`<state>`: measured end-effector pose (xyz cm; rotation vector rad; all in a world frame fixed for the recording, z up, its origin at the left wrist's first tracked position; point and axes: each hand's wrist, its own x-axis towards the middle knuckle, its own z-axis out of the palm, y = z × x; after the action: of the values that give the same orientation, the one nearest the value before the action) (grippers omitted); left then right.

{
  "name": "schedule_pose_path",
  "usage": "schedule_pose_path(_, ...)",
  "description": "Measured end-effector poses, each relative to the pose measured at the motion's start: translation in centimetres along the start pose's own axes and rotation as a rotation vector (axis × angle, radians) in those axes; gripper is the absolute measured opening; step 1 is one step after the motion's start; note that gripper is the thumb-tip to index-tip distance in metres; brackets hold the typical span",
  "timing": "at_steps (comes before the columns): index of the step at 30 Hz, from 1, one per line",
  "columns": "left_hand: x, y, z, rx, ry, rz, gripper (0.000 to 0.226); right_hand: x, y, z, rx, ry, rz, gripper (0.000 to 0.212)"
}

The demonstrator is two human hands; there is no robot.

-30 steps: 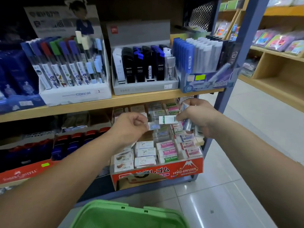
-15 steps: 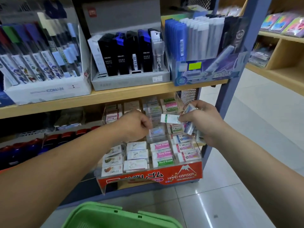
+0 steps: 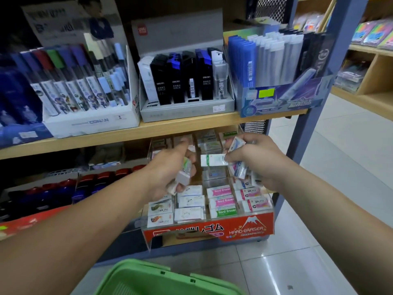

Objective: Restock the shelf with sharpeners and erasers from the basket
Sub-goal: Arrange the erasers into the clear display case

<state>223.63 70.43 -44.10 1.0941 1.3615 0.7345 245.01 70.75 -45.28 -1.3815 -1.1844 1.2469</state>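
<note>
My left hand (image 3: 170, 169) grips a couple of wrapped erasers (image 3: 182, 175) above the left side of the red "Hard Eraser" display box (image 3: 251, 228) on the lower shelf. My right hand (image 3: 261, 162) holds a bunch of wrapped erasers; one white eraser with a green stripe (image 3: 213, 160) sticks out leftward from its fingertips, and another (image 3: 236, 143) points up. Rows of erasers (image 3: 222, 201) fill the box below both hands. The green basket (image 3: 161, 279) sits at the bottom edge, under my arms.
The upper wooden shelf (image 3: 170, 126) carries a Conan pen display (image 3: 85, 90), a grey tray of black and blue boxes (image 3: 185, 81) and a blue box of cases (image 3: 274, 67). A blue shelf post (image 3: 319, 86) stands right. Tiled floor (image 3: 340, 167) lies beyond.
My left hand has turned and now shows erasers in its grip, lower than before. My right hand keeps its bunch in about the same place. The camera has tilted slightly.
</note>
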Motion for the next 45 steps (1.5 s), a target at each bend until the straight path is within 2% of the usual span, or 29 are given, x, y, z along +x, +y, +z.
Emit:
schedule_pose_path(6, -1.7, -0.3, -1.5, -0.121, -0.169, 0.039, 0.046, -0.1, -0.8, 1.2, -0.019, -0.005, -0.033, 0.025)
schedule_pose_path(10, -1.2, -0.3, -2.3, -0.078, -0.070, 0.069, 0.026, 0.4, -0.5, 0.7, 0.005, 0.134, -0.054, 0.024)
schedule_pose_path(12, -0.5, 0.1, -2.0, -0.090, -0.043, 0.064, 0.031, 0.6, 0.0, 0.0, 0.045, 0.184, -0.050, 0.024)
schedule_pose_path(17, 0.9, 0.7, -0.4, 0.068, -0.066, 0.045, 0.028, 0.7, 1.0, -1.0, 0.078, 0.172, -0.019, 0.026)
schedule_pose_path(24, 3.6, 0.5, 0.1, 0.078, 0.069, 0.092, 0.023, 1.0, 1.5, -1.7, 0.068, 0.167, -0.024, 0.025)
schedule_pose_path(26, 4.4, 0.7, 0.3, 0.160, 0.063, 0.097, 0.021, 0.7, 1.7, -1.8, 0.060, 0.166, -0.020, 0.023)
schedule_pose_path(30, 5.1, 1.5, 0.7, 0.717, -0.028, 0.185, 0.032, 0.4, 2.0, -2.1, 0.031, 0.134, -0.021, 0.023)
schedule_pose_path(33, 5.8, 2.0, 1.5, 0.909, -0.015, 0.293, 0.038, 0.5, 1.9, -2.5, 0.043, 0.121, -0.027, 0.022)
schedule_pose_path(35, 6.2, 2.4, 1.9, 0.929, 0.004, 0.300, 0.031, 0.6, 1.9, -2.7, 0.050, 0.125, -0.028, 0.022)
schedule_pose_path(39, 6.9, 2.7, 2.3, 1.027, -0.086, 0.296, 0.010, 0.7, 2.1, -2.9, 0.073, 0.138, -0.009, 0.024)
schedule_pose_path(42, 7.1, 1.6, 2.5, 1.053, -0.039, 0.361, 0.013, 0.8, 2.4, -3.1, 0.086, 0.135, 0.000, 0.025)
schedule_pose_path(45, 6.4, 0.7, 2.7, 0.811, 0.075, 0.420, 0.012, 0.9, 2.5, -3.1, 0.091, 0.141, -0.001, 0.024)
